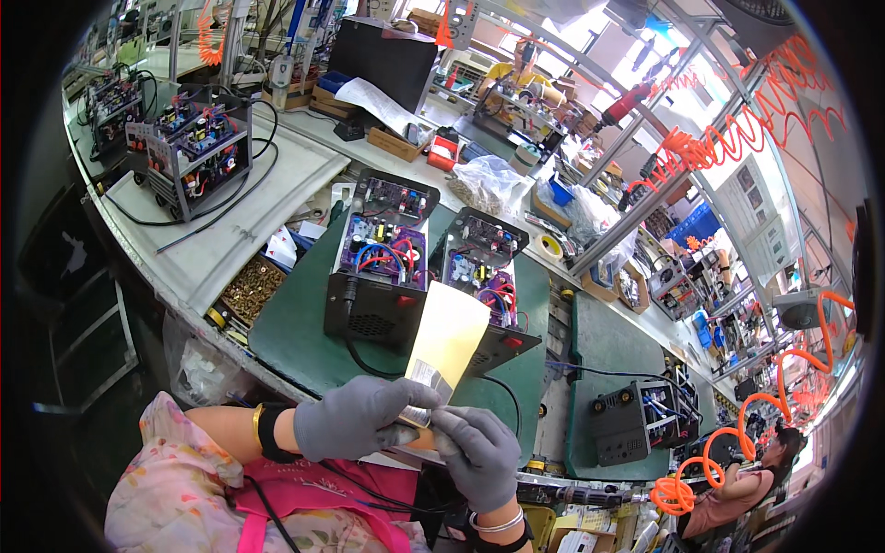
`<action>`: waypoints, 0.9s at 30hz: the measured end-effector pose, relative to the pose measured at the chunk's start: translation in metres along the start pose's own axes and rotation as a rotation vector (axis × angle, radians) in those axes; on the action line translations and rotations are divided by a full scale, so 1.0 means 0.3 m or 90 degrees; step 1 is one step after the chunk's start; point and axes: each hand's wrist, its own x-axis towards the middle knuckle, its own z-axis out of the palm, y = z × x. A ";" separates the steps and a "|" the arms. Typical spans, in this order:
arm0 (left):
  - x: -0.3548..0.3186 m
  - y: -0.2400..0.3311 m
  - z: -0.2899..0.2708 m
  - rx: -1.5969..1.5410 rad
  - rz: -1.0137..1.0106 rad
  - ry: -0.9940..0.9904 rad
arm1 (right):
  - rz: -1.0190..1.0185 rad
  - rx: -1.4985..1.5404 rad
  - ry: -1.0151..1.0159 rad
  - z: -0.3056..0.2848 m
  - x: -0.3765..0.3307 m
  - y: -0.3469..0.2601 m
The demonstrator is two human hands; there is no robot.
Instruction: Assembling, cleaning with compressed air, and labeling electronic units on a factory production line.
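A pale yellow label sheet [454,323] stands up in front of me, with a printed silver label [430,376] near its lower end. My left hand [361,419], in a grey glove, is closed on the sheet's bottom edge. Close beside it, my gloved right hand [481,453] pinches at the same lower end; the fingertips partly hide what lies between them. Behind the sheet are two open black machine housings, the left one [373,309] and the right one [512,339], with purple circuit boards and red and blue wires showing.
Both housings rest on a green mat [290,318]. A box of brass fittings [253,290] lies to its left. Another open machine [198,152] stands at far left, and a black one [636,419] at right. An orange coiled hose [728,442] hangs near a co-worker [737,493].
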 end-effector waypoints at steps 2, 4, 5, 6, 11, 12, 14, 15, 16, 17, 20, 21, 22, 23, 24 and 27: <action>-0.003 0.008 -0.010 0.015 -0.019 -0.024 | -0.016 -0.013 -0.010 -0.010 0.005 -0.001; 0.009 0.007 -0.003 0.006 0.028 0.018 | -0.080 -0.057 0.001 -0.022 0.025 -0.021; 0.012 0.007 -0.002 -0.003 0.077 0.059 | -0.081 -0.057 0.000 -0.019 0.020 -0.024; 0.014 0.014 -0.005 -0.003 0.079 0.060 | -0.088 -0.078 0.012 -0.016 0.010 -0.027; 0.026 0.081 -0.019 0.004 0.116 0.038 | -0.085 -0.056 0.006 -0.064 0.003 -0.056; 0.028 0.092 -0.021 0.007 0.119 0.040 | -0.079 -0.039 0.007 -0.075 0.007 -0.065; 0.031 0.111 -0.026 -0.005 0.123 0.049 | -0.079 -0.024 0.010 -0.087 0.015 -0.085; 0.029 0.117 -0.029 -0.003 0.126 0.051 | -0.100 -0.066 0.038 -0.085 0.018 -0.097; 0.024 0.121 -0.032 0.001 0.119 0.021 | -0.121 -0.108 0.066 -0.083 0.020 -0.114; 0.021 0.125 -0.035 0.005 0.112 -0.010 | -0.113 -0.117 0.086 -0.084 0.024 -0.145; 0.018 0.144 -0.038 -0.008 0.097 -0.028 | -0.093 -0.048 0.093 -0.099 0.017 -0.141; 0.017 0.147 -0.038 -0.006 0.097 -0.027 | -0.095 -0.047 0.094 -0.102 0.016 -0.142; 0.016 0.150 -0.039 0.005 0.100 -0.028 | -0.081 -0.039 0.087 -0.104 0.015 -0.144; 0.015 0.153 -0.040 0.015 0.102 -0.028 | -0.068 -0.031 0.080 -0.107 0.015 -0.145; 0.016 0.159 -0.040 0.015 0.103 -0.031 | -0.067 -0.032 0.083 -0.109 0.008 -0.140; 0.004 0.190 -0.054 -0.017 0.070 0.024 | -0.006 0.047 0.108 -0.103 -0.020 -0.088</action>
